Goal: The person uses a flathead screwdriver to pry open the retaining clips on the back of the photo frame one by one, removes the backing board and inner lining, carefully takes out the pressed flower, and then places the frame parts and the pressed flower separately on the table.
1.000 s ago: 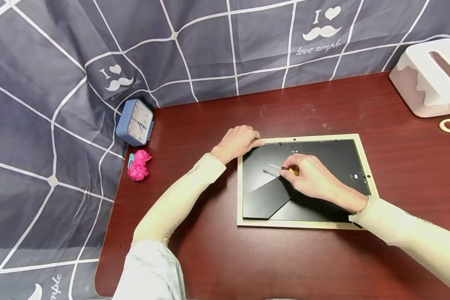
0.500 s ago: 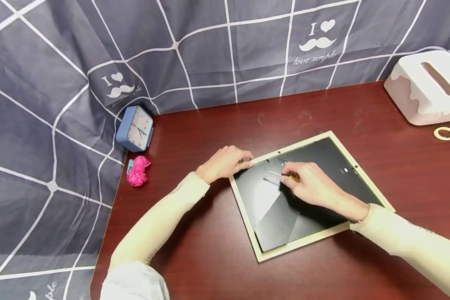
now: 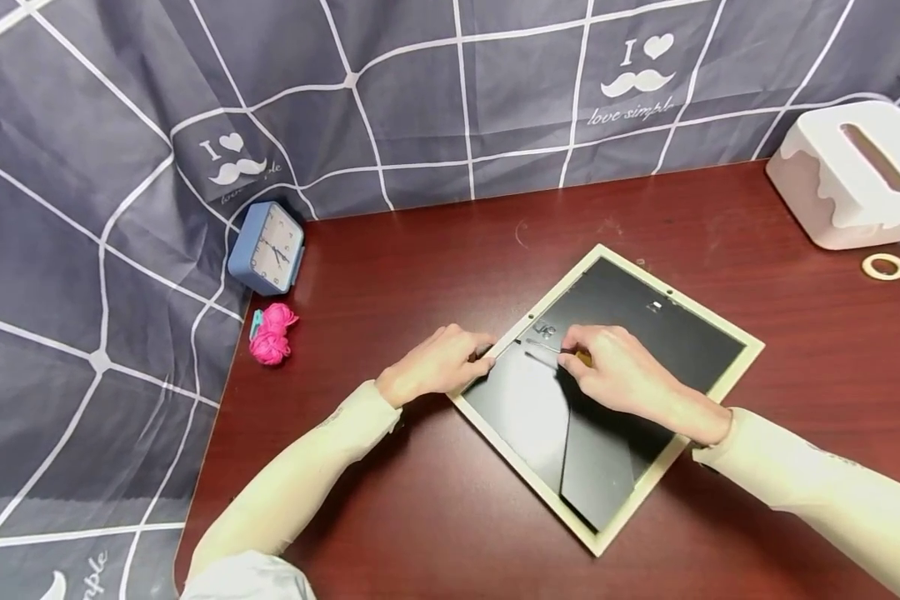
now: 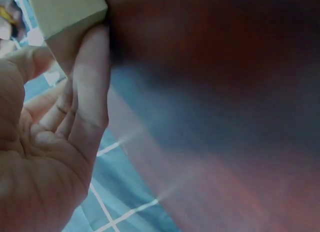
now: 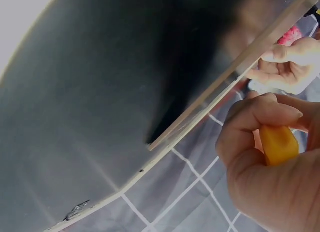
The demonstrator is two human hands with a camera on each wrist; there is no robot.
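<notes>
Two hands: the left hand (image 3: 442, 358) pinches the frame's rim, thumb on top and fingers curled against the outer side; the right hand (image 3: 615, 367) grips a yellow-handled tool (image 5: 279, 144).
Picture frame (image 3: 528, 475): face down, right of the middle of the table (image 3: 390, 300), one corner pointing at the near edge, another at the far edge.
Black back panel (image 3: 645, 321): inside the rim, with a fold-out stand (image 3: 600, 467) lying along it towards the near corner.
Tool's shaft (image 3: 543, 347): thin, aimed at the rim beside the left hand, near a metal hanger (image 3: 544, 330); whether its tip touches, I cannot tell.
Far left corner of the table: blue clock (image 3: 267, 248).
Left edge: pink yarn (image 3: 273, 333), just nearer than the clock, a teal clip (image 3: 256, 323) beside it.
Far right corner: pale tissue box (image 3: 832, 192), a cream ring (image 3: 884, 267) just on its near side.
Behind the far edge: grey cloth (image 3: 412, 108) with white lines.
</notes>
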